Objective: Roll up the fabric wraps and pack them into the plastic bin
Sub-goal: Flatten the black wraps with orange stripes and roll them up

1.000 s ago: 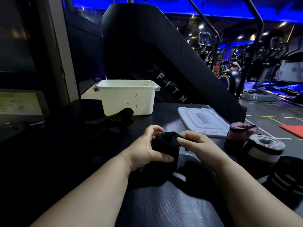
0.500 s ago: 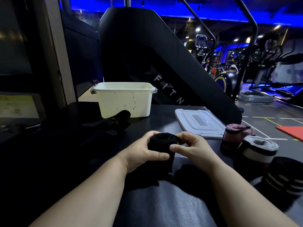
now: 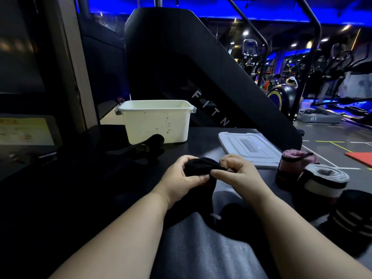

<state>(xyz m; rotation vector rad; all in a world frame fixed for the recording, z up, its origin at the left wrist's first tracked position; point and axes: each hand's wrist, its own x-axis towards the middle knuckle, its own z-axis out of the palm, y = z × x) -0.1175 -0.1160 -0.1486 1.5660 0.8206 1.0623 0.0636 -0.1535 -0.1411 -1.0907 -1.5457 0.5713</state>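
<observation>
Two hands on a black wrap

Left hand (image 3: 182, 179) and right hand (image 3: 236, 174) both curl their fingers around the half-rolled black wrap (image 3: 201, 167), near the white bin (image 3: 157, 123).

Blue-lit gym with exercise machines (image 3: 281, 96).

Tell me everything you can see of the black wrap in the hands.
The black wrap is dark, soft-looking fabric, partly wound into a roll whose spiral layers show at its top end. The left hand grips the roll's side, thumb across the front; the right hand pinches its outer edge. Its unrolled tail hangs down toward the person onto the dark table. It is held short of the white bin, not touching it.
</observation>
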